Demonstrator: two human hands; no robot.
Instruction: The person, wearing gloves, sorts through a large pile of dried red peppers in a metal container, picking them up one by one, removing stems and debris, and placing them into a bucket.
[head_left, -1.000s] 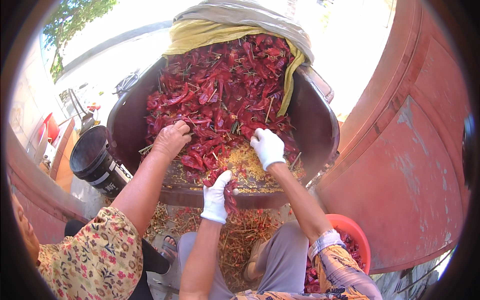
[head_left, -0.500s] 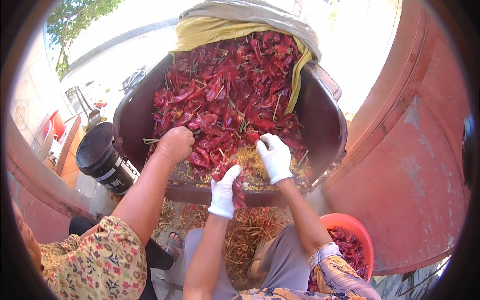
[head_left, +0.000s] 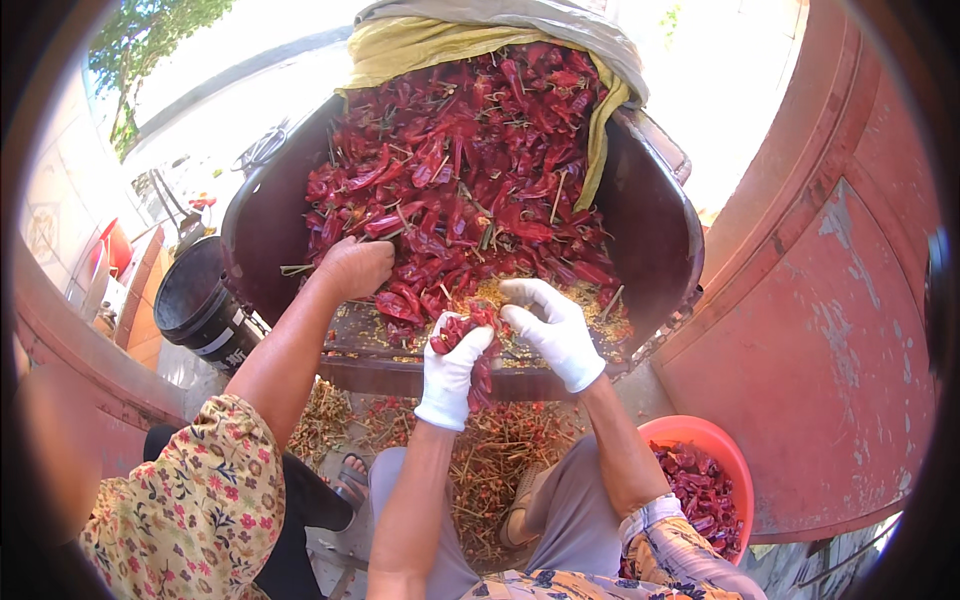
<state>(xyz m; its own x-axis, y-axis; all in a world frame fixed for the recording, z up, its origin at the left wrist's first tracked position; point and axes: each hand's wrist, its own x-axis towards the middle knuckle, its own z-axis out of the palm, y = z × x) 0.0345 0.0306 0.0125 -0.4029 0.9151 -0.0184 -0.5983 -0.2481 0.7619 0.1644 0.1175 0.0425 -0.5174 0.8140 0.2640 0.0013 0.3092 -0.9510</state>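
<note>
Dried red chili peppers [head_left: 440, 170] with pale stems spill from a yellow-lined sack [head_left: 430, 45] into a dark metal barrow tray [head_left: 650, 230]. My left hand [head_left: 447, 375], in a white glove, is closed around a small bunch of dried chilies [head_left: 481, 380] above the tray's near edge. Close to its right is my right hand [head_left: 555, 335], also gloved, with thumb and fingers apart and no pepper visible between them. Yellow seeds [head_left: 490, 295] lie scattered beneath my hands. A co-worker's bare hand [head_left: 358, 268] is at the peppers on the left, its fingers curled.
An orange-red basin [head_left: 738, 465] holding chilies stands at my right knee. Stems and scraps [head_left: 500, 470] cover the floor between my legs. A black bucket [head_left: 200, 300] stands left of the tray. Red metal panels [head_left: 800, 350] rise at the right.
My right hand has moved down and left from the pile toward my left hand, and the pepper at its fingertips no longer shows there. The co-worker's hand has shifted slightly up.
</note>
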